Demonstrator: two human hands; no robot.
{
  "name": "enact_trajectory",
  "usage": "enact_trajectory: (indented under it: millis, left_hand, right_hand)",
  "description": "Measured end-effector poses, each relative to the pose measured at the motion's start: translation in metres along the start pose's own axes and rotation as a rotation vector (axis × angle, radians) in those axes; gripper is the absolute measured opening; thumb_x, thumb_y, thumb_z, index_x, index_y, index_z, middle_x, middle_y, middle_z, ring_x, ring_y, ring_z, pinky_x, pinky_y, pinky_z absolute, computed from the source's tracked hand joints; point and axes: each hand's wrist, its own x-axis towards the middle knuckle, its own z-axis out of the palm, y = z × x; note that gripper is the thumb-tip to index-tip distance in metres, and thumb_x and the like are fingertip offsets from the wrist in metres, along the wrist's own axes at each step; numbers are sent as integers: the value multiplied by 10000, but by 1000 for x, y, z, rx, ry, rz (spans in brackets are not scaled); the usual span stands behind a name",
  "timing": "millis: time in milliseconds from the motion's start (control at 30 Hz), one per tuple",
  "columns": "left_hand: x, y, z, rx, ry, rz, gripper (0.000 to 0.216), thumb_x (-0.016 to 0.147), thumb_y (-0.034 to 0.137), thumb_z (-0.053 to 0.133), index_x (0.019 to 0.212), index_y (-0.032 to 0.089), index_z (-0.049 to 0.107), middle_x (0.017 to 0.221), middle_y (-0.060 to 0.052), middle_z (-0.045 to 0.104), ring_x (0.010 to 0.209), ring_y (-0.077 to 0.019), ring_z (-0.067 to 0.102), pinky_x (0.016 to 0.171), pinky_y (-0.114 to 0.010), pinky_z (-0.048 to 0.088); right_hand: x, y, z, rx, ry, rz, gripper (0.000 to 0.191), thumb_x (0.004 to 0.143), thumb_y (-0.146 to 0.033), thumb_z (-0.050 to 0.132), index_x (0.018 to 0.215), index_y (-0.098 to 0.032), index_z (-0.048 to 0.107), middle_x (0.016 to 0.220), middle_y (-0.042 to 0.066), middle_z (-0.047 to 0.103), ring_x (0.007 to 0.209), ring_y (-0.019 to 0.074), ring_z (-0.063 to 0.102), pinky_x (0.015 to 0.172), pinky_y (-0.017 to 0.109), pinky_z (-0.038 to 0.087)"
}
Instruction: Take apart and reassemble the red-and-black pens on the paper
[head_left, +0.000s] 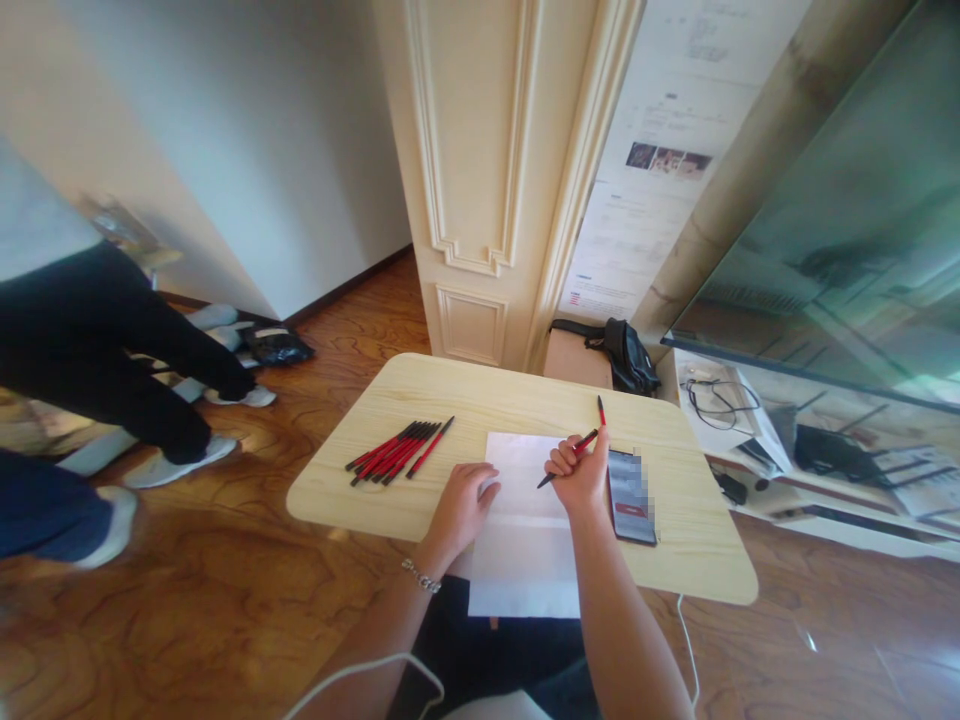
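My right hand (581,478) is closed around a red and black pen (587,441), its dark tip slanting down to the left above the white paper (525,560). A second red and black pen (601,408) lies just beyond that hand, its lower part hidden. At the paper's left edge rests my left hand (466,500), fingers loosely bent and thumb apart, with nothing seen in it. The sheet has a crease across it and hangs over the table's near edge. Left of it lies a bundle of several red and black pens (394,452), one slightly apart from the others.
The pale wooden table (697,540) has rounded corners. A phone (632,497) lies on it beside my right forearm. Behind stands a box with a black bag (630,355). White cables hang near both arms. Two people stand at the left, one in black trousers (97,330).
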Motion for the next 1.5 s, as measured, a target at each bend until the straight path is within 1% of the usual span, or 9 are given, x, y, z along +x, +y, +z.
enact_trajectory:
  millis: [167, 300, 433, 533, 733, 1000, 1167, 1333, 1500]
  left_hand:
    - [-18, 36, 8, -338, -149, -204, 244, 860, 365, 544, 985, 220, 695, 915, -54, 699, 757, -180, 613, 706, -302, 472]
    - [-26, 62, 32, -740, -248, -371, 368, 837, 430, 566, 1083, 177, 672, 823, -61, 689, 649, -145, 583, 603, -259, 449]
    - [-21, 72, 48, -1095, -106, -572, 420, 799, 463, 612, 1089, 163, 661, 770, -34, 648, 574, -89, 525, 545, -217, 406]
    - [-12, 71, 49, -1269, 48, -644, 346, 770, 445, 659, 975, 167, 679, 824, -32, 642, 625, -70, 543, 598, -197, 429]
    - [1, 69, 47, -1201, 42, -606, 292, 732, 406, 705, 844, 142, 654, 762, -34, 651, 688, -112, 596, 673, -241, 485]
    - [15, 91, 64, -942, -45, -457, 290, 762, 419, 657, 838, 140, 645, 715, -39, 671, 644, -143, 617, 607, -247, 481]
    - [23, 95, 65, -863, -45, -413, 297, 768, 403, 652, 922, 150, 636, 776, -57, 687, 689, -157, 636, 621, -255, 486]
    - [19, 83, 56, -863, -46, -405, 302, 753, 382, 671, 945, 152, 636, 766, -49, 676, 704, -152, 626, 633, -249, 482]
    - [8, 69, 45, -810, -41, -438, 281, 736, 375, 686, 919, 162, 658, 762, -45, 682, 699, -155, 621, 637, -248, 472]
  right_hand:
    - [-4, 1, 14, -35, 48, -190, 398, 822, -614, 495, 829, -223, 566, 514, -78, 375, 419, 69, 364, 426, 202, 336]
    - [-16, 7, 28, -67, 47, -395, 203, 846, -429, 587, 942, -257, 543, 702, -42, 560, 634, 90, 561, 650, 256, 481]
    - [-41, 20, 25, -201, 28, -404, 201, 836, -412, 594, 904, -235, 528, 990, 31, 654, 974, 164, 618, 913, 394, 459]
    - [-63, 28, 5, -445, 80, -372, 208, 835, -397, 589, 924, -212, 557, 1091, 76, 651, 1040, 197, 602, 914, 406, 462]
    - [-88, 15, -28, -1014, 104, -214, 275, 761, -400, 656, 899, -163, 652, 773, 65, 699, 708, 187, 648, 667, 307, 509]
    - [-94, -22, -11, -1467, 107, -344, 226, 718, -403, 687, 868, -233, 684, 824, 28, 705, 679, 175, 645, 636, 279, 493]
    - [-64, -51, -29, -1427, 114, -351, 281, 779, -435, 601, 922, -210, 690, 829, 47, 708, 702, 174, 649, 640, 271, 496]
    - [14, -116, -66, -1571, 402, -279, 381, 785, -452, 540, 921, -146, 722, 718, 54, 709, 589, 159, 613, 531, 242, 443]
    - [72, -148, -88, -1717, 489, -188, 255, 707, -333, 628, 780, -126, 758, 644, 68, 702, 611, 183, 628, 566, 244, 426]
